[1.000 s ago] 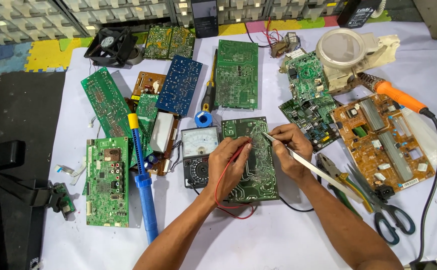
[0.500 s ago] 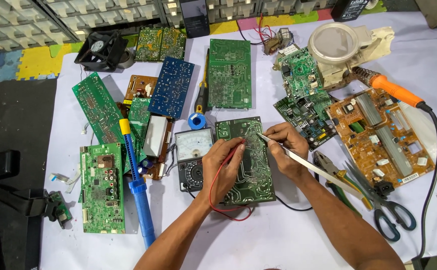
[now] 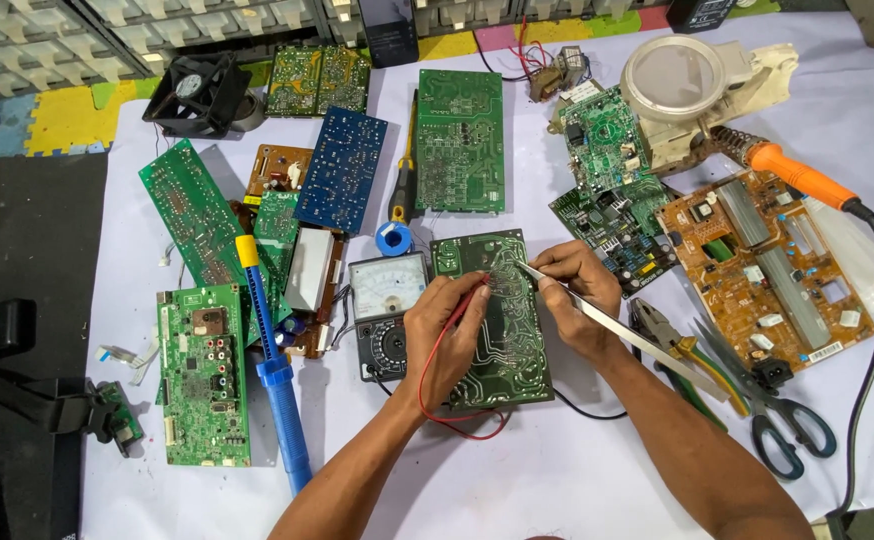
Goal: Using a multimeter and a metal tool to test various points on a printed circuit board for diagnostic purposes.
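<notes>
Circuit board [image 3: 492, 320], copper side up, flat on the white table cover [image 3: 557, 470] just right of the analog meter [image 3: 389, 310], under test with both hands at work. Left hand [image 3: 444, 335] resting on the board's left half, fingers closed on a red probe [image 3: 477, 293], its red lead [image 3: 437, 400] looping down off the board's near edge. Right hand [image 3: 577, 300] at the board's right edge, pinched around a long slim metal tool [image 3: 617, 325] whose tip touches the tracks near the board's top. Whether the tool is a second probe or tweezers, impossible to tell. Judged from the layout: probing under way in the board's upper part, the lower half not yet reached, no part lifted off. Soldering iron [image 3: 797, 178] with the orange handle lying well right of the board, untouched; blue solder sucker [image 3: 272, 375] left of the meter, also idle. Pliers [image 3: 677, 345] and scissors [image 3: 772, 420] right of the board beside the right forearm. More boards scattered beyond the board, none in hand.
</notes>
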